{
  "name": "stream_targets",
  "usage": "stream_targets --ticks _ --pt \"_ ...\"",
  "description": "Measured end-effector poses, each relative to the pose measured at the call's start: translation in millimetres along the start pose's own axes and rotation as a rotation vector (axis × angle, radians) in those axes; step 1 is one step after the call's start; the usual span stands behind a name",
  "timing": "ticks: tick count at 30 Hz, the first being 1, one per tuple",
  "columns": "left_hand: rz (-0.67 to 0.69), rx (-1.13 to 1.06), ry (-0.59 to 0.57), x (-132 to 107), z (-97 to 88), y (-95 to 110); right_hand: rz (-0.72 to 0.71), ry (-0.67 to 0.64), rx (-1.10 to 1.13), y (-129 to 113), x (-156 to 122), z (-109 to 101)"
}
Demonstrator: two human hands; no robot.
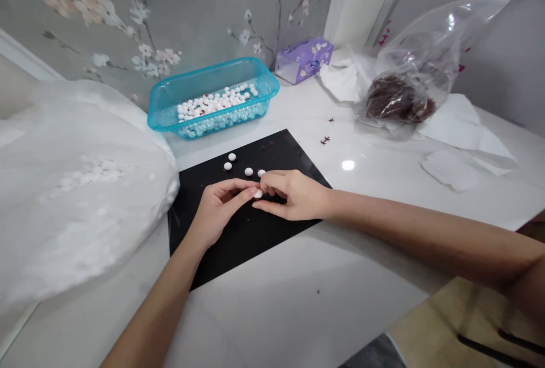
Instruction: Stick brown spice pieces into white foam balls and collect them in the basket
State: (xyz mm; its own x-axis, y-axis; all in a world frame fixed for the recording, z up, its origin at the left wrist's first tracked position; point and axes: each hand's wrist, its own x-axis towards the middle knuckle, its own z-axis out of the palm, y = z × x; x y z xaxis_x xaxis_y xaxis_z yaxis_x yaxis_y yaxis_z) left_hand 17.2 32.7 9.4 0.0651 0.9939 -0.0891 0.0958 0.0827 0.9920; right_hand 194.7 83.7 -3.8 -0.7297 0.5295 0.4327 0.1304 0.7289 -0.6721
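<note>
Over the black mat [225, 249], a small white ball [258, 193] with something dark at its underside is pinched at the fingertips of my left hand [219, 206]. My right hand [296, 195] meets it from the other side. Its fingers are curled against the ball and its thumb sits just below; whether a small piece is between these fingers is hidden. Beyond my hands lie more white balls [248, 171] with brown bits on them. A few tiny brown star-like pieces [271, 142] are near the mat's far edge.
A blue plastic basket [166, 112] of white balls stands by the wall. At left bulges a large translucent bag [85, 197] with white balls. A purple tissue pack [304, 61], a clear bag of brown pieces [398, 98] and loose brown pieces [326, 140] are at the back right.
</note>
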Motion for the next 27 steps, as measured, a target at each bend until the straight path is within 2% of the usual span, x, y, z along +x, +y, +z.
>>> stream_targets --ticks 12,19,27 --pt "0.005 -0.005 0.039 0.3 1.6 0.5 -0.022 0.006 0.036 1.7 0.7 -0.7" --pt "-0.041 -0.036 0.125 1.1 2.6 -0.3 0.133 0.147 0.079 4.6 2.1 1.6" --pt "-0.062 -0.126 0.064 2.6 1.6 0.1 -0.04 0.211 -0.063 5.4 -1.3 1.4"
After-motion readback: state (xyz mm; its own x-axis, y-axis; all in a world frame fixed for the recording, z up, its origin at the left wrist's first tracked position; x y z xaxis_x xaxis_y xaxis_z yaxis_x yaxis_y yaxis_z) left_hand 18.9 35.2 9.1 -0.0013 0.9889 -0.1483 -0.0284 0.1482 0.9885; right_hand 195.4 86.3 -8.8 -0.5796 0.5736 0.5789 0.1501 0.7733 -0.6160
